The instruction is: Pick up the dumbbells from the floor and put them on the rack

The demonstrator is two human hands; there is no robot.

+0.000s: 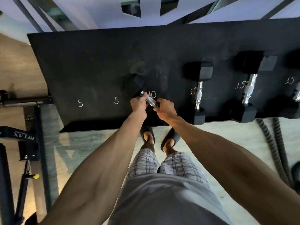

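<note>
A black hex dumbbell [134,86] with a chrome handle lies tilted over the black rack shelf [90,65], on the chalked "10" mark. My left hand [138,103] grips the handle's upper part. My right hand [165,107] grips its lower end; the near head is hidden under my hands. Whether the dumbbell rests on the shelf or hangs just above it, I cannot tell.
Another 10 dumbbell [198,91], a 15 dumbbell [246,88] and a third dumbbell [296,93] lie on the shelf to the right. Two "5" marks are at the left. Battle ropes [276,143] lie on the floor at right, a dark steel frame [37,127] stands at left.
</note>
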